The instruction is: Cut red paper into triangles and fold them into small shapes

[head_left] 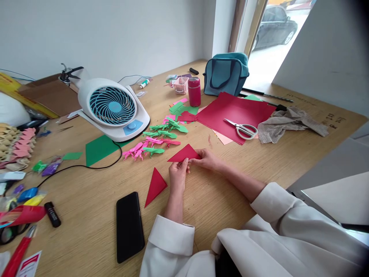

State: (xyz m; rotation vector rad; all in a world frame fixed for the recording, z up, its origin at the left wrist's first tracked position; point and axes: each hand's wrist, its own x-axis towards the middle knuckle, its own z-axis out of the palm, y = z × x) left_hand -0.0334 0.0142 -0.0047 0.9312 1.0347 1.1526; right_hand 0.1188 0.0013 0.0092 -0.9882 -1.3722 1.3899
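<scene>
On wooden bench (95, 196), right of paper figures (154, 150), with left hand (178, 173) pinching red paper triangle (184, 152) at near edge and right hand (208, 159) at right corner, match edges before creasing.

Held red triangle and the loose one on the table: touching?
Apart. The head view shows a strip of tabletop between the held triangle's left tip and the loose triangle.

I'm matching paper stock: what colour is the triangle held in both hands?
The paper triangle is deep red, clearest in the head view.
</scene>
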